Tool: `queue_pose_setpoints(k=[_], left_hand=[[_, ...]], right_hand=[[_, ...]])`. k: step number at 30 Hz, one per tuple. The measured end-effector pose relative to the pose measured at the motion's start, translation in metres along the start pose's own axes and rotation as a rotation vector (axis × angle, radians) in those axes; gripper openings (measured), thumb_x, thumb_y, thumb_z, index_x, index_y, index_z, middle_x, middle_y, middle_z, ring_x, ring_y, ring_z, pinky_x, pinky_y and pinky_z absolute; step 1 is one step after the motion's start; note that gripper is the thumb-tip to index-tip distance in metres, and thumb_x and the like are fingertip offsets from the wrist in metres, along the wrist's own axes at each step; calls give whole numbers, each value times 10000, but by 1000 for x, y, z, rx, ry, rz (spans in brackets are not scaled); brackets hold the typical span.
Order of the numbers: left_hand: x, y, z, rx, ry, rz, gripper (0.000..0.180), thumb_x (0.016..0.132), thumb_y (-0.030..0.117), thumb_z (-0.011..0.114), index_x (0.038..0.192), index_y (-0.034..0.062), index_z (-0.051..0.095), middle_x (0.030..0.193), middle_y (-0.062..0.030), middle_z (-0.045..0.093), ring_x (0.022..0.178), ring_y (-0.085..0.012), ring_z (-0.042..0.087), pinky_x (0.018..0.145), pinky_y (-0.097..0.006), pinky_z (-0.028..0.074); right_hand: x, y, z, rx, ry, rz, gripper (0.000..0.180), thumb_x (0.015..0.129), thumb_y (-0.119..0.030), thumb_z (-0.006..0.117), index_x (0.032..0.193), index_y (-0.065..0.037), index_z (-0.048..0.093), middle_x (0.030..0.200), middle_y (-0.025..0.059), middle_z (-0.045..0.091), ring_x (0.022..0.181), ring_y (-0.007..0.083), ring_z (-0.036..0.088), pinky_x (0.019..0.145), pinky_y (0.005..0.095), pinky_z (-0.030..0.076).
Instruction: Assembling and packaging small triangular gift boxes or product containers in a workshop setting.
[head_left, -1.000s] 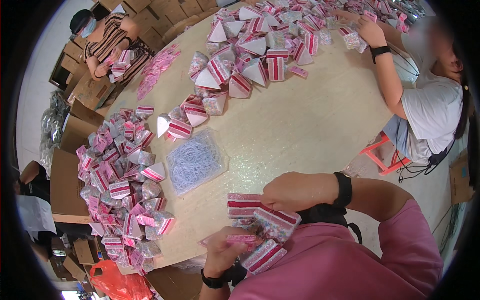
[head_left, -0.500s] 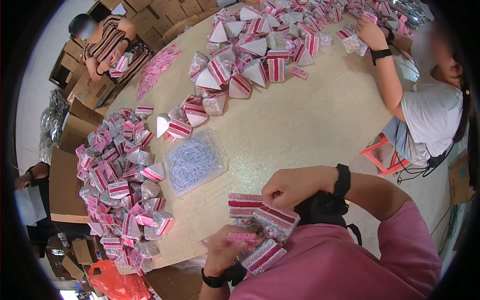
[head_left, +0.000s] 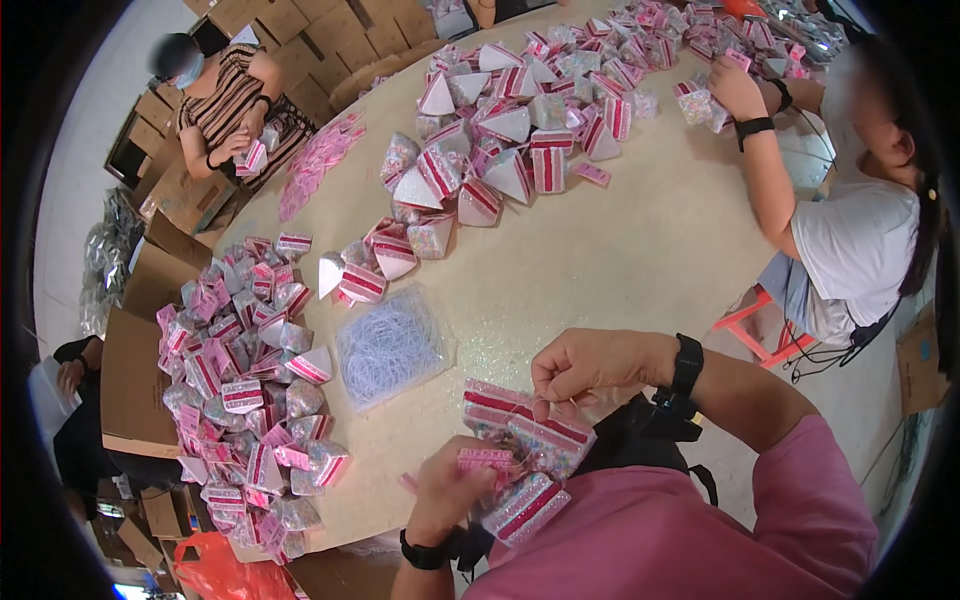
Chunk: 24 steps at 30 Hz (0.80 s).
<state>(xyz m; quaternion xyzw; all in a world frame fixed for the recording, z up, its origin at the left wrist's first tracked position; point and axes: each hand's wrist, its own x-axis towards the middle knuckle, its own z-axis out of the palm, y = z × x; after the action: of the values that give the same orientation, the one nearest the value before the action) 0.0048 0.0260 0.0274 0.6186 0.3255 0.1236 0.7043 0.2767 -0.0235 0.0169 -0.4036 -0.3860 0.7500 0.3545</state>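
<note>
My left hand (head_left: 450,485) is closed around a small bunch of glittery cake-slice ornaments (head_left: 550,445), white with red-pink bands. A pink tag (head_left: 485,459) lies at its fingertips. The bunch hangs in front of my pink shirt, over the table's near edge. Just above it, my right hand (head_left: 590,368) pinches a thin pale string (head_left: 575,402) at the top of the ornaments. Where the string joins them is too fine to make out. Farther left lies a clear bag (head_left: 440,350) of tangled white string loops (head_left: 388,340).
One heap of tagged cake-slice ornaments (head_left: 240,395) covers the table's left side; another heap (head_left: 510,125) stretches along the far side. Pink tags (head_left: 320,160) lie near a person in stripes (head_left: 245,85). On the right a person in white (head_left: 855,235) handles ornaments. Cardboard boxes (head_left: 140,380) stand left.
My right hand has turned from a curled fist into a pinch, and the string at its fingers now shows. My left hand stays on the bunch. The scene sits slightly lower in view.
</note>
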Motion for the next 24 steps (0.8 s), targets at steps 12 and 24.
queue_pose_setpoints(k=[12,24], left_hand=[[100,14,20,103,3,263,184,864,2,521,1047,5,541,883,-54,630,838,-108,594,757,-243,473],[131,-21,24,354,273,389,352,814,41,556,1158,54,484,898,-115,583,813,-193,567,734,-309,451]], right_hand=[[-24,-18,-35,11,122,-152,75,844,-42,518,824,6,572,894,204,632,606,101,586,503,192,418],[-1,16,-50,32,255,-63,80,873,-79,529,862,-10,568,891,138,650,624,120,607,507,213,454]])
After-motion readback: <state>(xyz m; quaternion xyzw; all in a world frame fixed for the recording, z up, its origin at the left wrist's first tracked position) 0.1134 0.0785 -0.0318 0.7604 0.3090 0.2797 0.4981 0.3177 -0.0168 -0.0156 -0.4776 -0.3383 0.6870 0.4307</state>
